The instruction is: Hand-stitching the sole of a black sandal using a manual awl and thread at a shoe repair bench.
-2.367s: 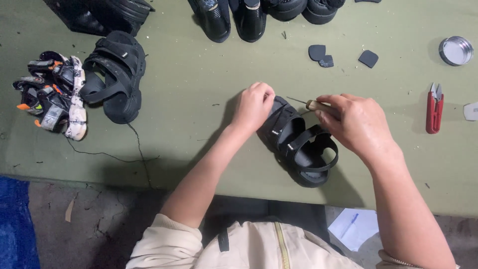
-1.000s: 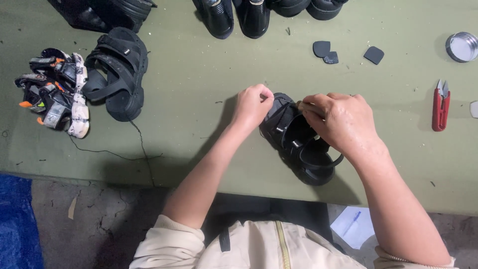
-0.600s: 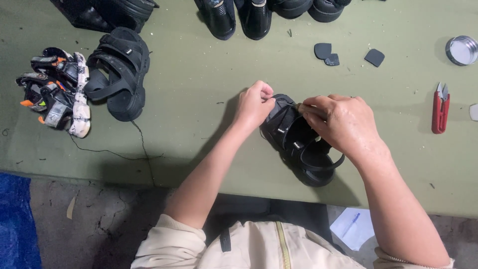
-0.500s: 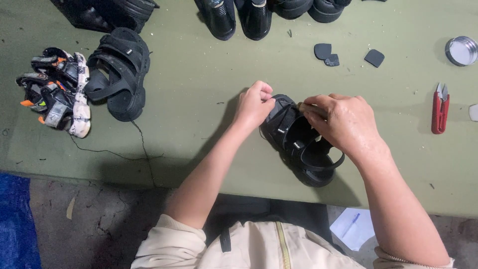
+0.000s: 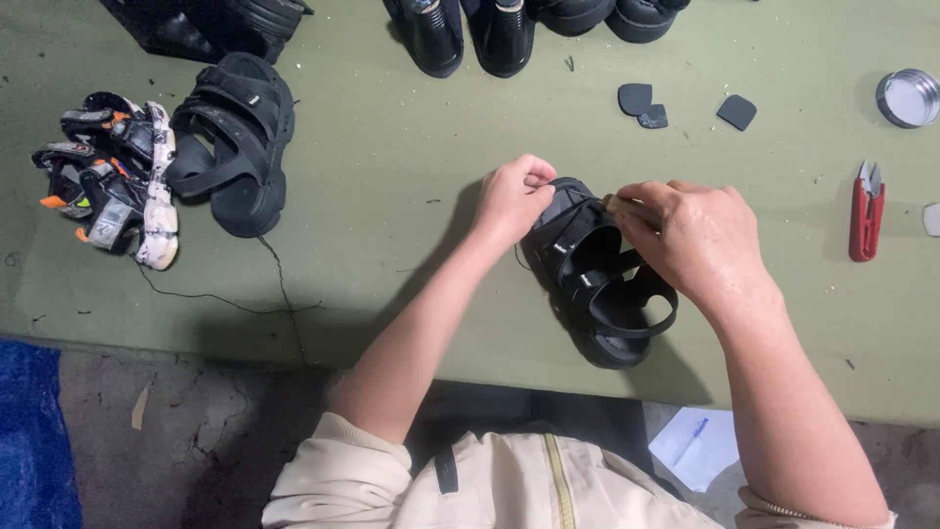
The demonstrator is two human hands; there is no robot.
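Hands pinched the black sandal [image 5: 599, 284] at its far strap — left hand [image 5: 511, 201] closed on the toe edge, right hand [image 5: 690, 235] gripping tight; steady tension mattered.

Both hands, left hand [image 5: 509, 201] and right hand [image 5: 690, 235], are on the black sandal [image 5: 597, 279] near the front edge of the green tabletop [image 5: 392, 176]. Open lane: bare strip between the left forearm and the second black sandal [image 5: 235, 147]. A loose thread [image 5: 245, 294] lies across it. Left edge blocked by the patterned sandal [image 5: 113, 181]. Back edge lined with black shoes [image 5: 470, 34]. Right side: red snips [image 5: 866, 211], round tin [image 5: 909, 96], dark patches [image 5: 646, 103], with gaps between
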